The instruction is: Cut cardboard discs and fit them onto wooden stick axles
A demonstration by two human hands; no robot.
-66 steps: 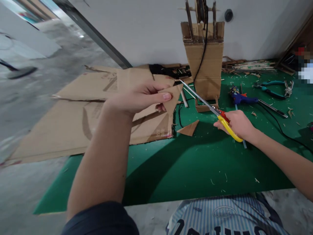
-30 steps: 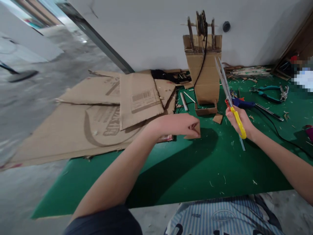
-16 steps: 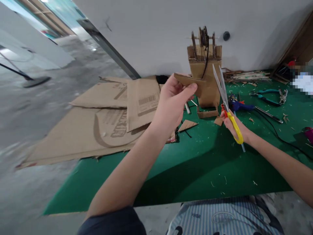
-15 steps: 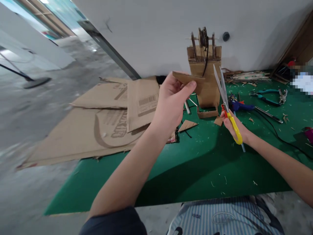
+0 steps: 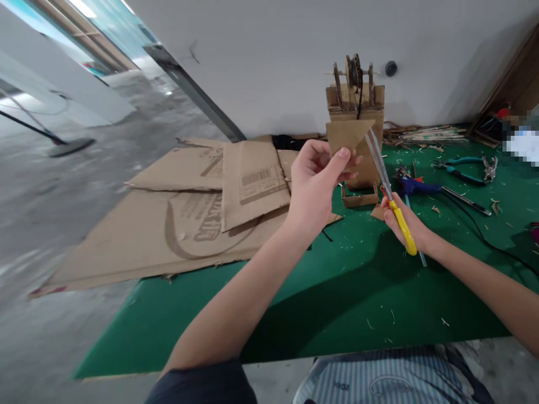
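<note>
Between thumb and fingers, my left hand (image 5: 318, 182) pinches a small flat piece of cardboard (image 5: 347, 136), held up off the table with its face toward me. My right hand (image 5: 402, 221) grips yellow-handled scissors (image 5: 403, 227), their blades pointing up and slightly left. The blade tips are at the right edge of the cardboard piece; whether they touch it I cannot tell. Behind both stands an upright cardboard structure (image 5: 366, 168) with a spool (image 5: 353, 72) on an axle at its top. A small open cardboard box frame (image 5: 360, 197) sits at its foot.
Large cardboard sheets (image 5: 252, 179) overlap at the left of the green table (image 5: 337, 303). On the right lie a blue glue gun (image 5: 421, 185) with a black cord, teal-handled pliers (image 5: 463, 168) and a pen-like tool (image 5: 467, 201). Thin sticks (image 5: 433, 133) lie along the wall.
My left hand has moved right and turned the cardboard piece from nearly edge-on to face me. The scissor blades have come closer together, beside its right edge. The view has shifted slightly.
</note>
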